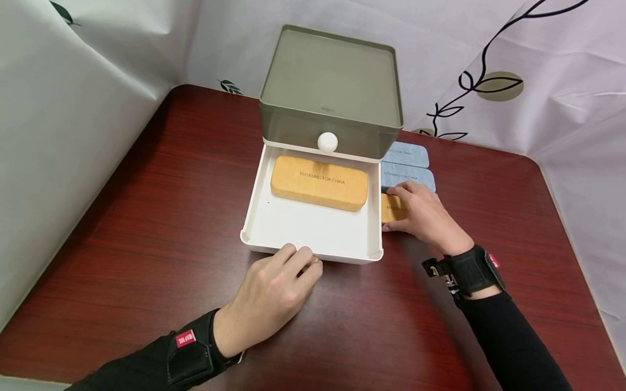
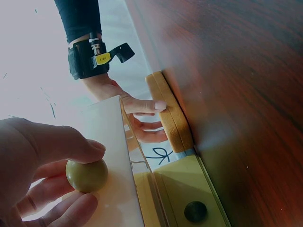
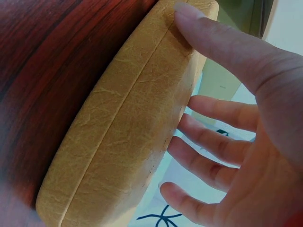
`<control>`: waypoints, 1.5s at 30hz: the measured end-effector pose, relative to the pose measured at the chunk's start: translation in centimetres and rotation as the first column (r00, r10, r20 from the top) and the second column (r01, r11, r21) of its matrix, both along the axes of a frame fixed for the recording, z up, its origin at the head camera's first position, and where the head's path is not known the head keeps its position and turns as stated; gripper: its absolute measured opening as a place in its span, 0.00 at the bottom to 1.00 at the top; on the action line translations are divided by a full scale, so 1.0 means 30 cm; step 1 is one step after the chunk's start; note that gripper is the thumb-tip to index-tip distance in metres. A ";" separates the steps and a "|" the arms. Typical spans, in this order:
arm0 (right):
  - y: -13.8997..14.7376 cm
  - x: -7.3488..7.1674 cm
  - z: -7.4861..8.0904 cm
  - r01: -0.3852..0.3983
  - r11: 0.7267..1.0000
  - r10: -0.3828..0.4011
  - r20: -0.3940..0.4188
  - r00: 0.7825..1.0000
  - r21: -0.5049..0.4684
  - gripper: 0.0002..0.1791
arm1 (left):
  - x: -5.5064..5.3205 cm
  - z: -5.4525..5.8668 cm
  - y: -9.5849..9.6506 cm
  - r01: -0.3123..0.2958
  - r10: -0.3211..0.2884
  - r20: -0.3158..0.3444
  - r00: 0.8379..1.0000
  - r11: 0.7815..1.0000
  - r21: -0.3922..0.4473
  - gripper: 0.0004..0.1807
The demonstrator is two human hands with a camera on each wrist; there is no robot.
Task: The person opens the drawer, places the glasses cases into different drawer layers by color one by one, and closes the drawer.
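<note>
My left hand point(image 1: 274, 288) pinches the round knob point(image 2: 87, 176) at the front of a white drawer point(image 1: 303, 231), which stands pulled out. A yellow glasses case point(image 1: 318, 187) marked "REFUELING FOR CHINA" lies inside it toward the back. Right of the drawer, my right hand point(image 1: 427, 214) grips a second yellow glasses case point(image 3: 113, 118) on the table. Its thumb presses the near side and its fingertips reach the top and far side. The drawer wall hides the left end of that case in the head view.
Behind the drawer rises a grey-green drawer box point(image 1: 332, 76) whose upper drawer, with a white knob point(image 1: 327, 142), is shut. Two blue glasses cases point(image 1: 411, 174) lie beyond my right hand, partly behind the box. Patterned white cloth point(image 1: 562, 70) surrounds the dark red table point(image 1: 161, 217).
</note>
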State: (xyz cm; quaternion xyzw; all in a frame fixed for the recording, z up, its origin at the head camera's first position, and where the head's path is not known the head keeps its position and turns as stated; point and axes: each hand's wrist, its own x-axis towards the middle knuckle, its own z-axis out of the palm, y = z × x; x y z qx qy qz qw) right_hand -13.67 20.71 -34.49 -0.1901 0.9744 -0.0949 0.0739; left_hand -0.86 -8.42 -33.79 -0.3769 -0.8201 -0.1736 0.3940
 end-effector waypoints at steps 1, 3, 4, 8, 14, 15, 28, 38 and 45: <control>0.000 -0.001 0.001 -0.002 1.000 0.002 0.008 1.000 0.006 0.43 | -0.001 0.001 0.000 0.001 -0.001 -0.002 1.000 1.000 0.001 0.17; -0.001 -0.003 0.001 -0.007 1.000 0.006 0.025 1.000 0.017 0.45 | -0.001 0.003 0.000 0.001 -0.001 -0.004 1.000 1.000 0.001 0.17; -0.002 -0.005 0.002 -0.009 1.000 0.009 0.032 0.999 0.023 0.45 | -0.001 0.004 0.000 0.001 -0.001 -0.003 1.000 1.000 0.000 0.17; -0.003 -0.009 -0.001 -0.023 0.999 0.021 0.051 0.998 0.044 0.47 | -0.001 0.003 0.000 0.003 -0.003 0.001 1.000 1.000 -0.005 0.17; -0.001 -0.017 -0.004 -0.050 0.996 0.046 0.061 0.997 0.068 0.49 | 0.002 0.006 0.000 0.002 -0.002 0.013 1.000 1.000 -0.010 0.17; -0.001 -0.019 -0.006 -0.054 0.996 0.049 0.062 0.997 0.072 0.49 | 0.002 0.007 0.000 0.002 -0.002 0.015 1.000 1.000 -0.012 0.17; 0.001 -0.032 -0.021 -0.063 0.994 0.057 0.061 0.996 0.090 0.45 | 0.003 0.005 0.001 0.001 -0.001 0.014 1.000 1.000 -0.009 0.17; 0.010 -0.033 -0.031 -0.066 0.995 0.063 0.052 0.997 0.075 0.45 | 0.000 -0.020 0.001 -0.001 0.001 0.018 1.000 1.000 -0.011 0.17; 0.014 -0.033 -0.032 -0.078 0.994 0.076 0.031 0.997 0.081 0.45 | 0.000 -0.018 0.000 -0.003 0.003 0.014 1.000 1.000 -0.008 0.17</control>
